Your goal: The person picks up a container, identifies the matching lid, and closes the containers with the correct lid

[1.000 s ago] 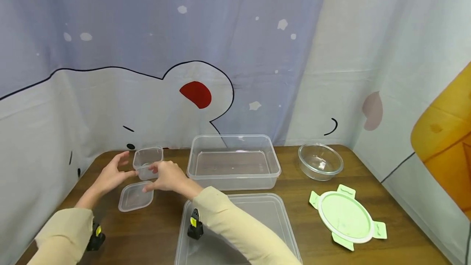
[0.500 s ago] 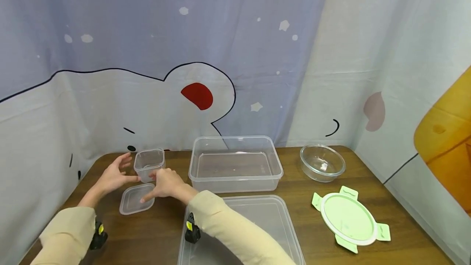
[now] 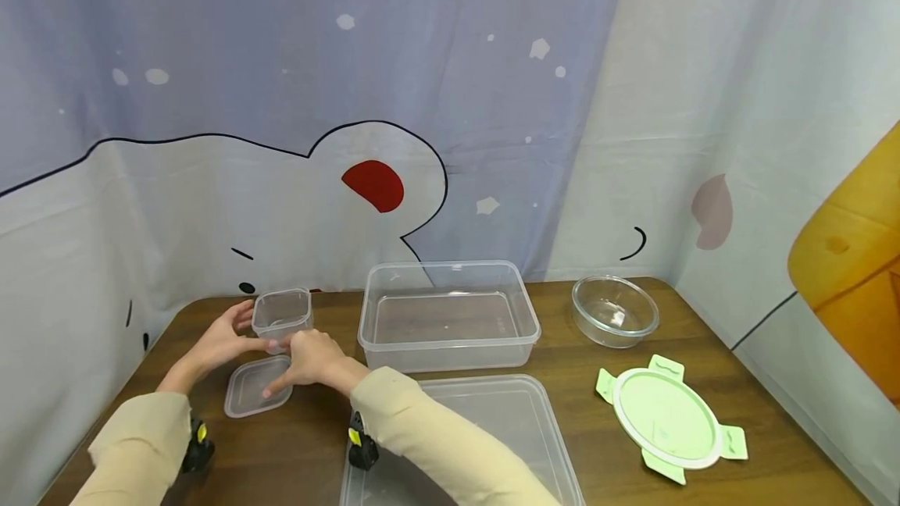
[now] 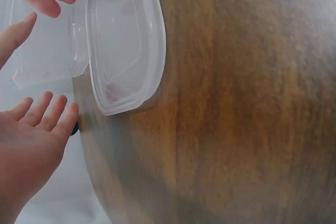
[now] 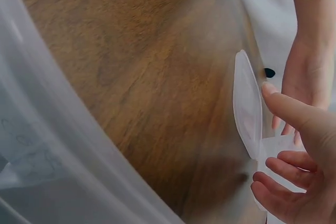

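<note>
A small clear plastic food container [image 3: 281,309], uncovered, stands at the back left of the table. Its translucent lid [image 3: 257,387] lies flat just in front of it, also visible as the lid [image 4: 126,40] in the left wrist view. My left hand [image 3: 219,343] is at the container's left front, fingers spread and thumb reaching toward the other hand. My right hand [image 3: 315,358] hovers by the container's front right, thumb pointing over the lid. In the right wrist view, the right hand [image 5: 299,156] has loosely bent fingers holding nothing. Contact with the container is unclear.
A large clear rectangular container [image 3: 450,318] stands at the back centre, its big lid [image 3: 492,428] lying in front, partly under the right sleeve. At right are a round glass bowl [image 3: 614,311] and a green lid with clip tabs [image 3: 664,416]. A printed curtain [image 3: 492,100] hangs behind.
My left hand has shifted a little rightward toward the container's front. The right hand has lowered slightly, its thumb now over the small lid. The container and lids stay put.
</note>
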Available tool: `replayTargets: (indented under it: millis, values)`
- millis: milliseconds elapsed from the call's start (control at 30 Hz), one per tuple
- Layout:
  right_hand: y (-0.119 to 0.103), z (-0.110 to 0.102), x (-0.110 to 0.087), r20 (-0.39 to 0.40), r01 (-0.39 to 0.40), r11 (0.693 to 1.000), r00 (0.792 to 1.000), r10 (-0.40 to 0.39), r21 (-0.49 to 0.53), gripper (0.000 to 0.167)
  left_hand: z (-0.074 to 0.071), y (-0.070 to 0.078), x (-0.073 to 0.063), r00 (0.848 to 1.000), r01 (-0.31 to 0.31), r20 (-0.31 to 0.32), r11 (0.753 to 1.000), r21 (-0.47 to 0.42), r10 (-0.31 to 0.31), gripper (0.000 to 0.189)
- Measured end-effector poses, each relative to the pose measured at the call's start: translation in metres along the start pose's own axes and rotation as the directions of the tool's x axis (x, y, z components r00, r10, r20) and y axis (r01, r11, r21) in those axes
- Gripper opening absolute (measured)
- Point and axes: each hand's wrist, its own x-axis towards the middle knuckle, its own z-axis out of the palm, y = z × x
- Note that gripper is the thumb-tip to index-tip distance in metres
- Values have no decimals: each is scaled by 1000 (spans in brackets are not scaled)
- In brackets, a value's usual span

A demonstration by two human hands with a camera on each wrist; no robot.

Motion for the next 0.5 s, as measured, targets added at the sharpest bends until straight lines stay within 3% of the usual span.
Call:
replayTargets:
  millis: [300,500]
  values:
    - [-2,7,3,-12,-29,998,1000,28,-58,73,2,2,2,1000,3,24,1000,-3,-3,97]
    - [-2,10,4,-15,-11,993,1000,9,-116,60,3,2,3,999,17,35,1000,-24,-16,96]
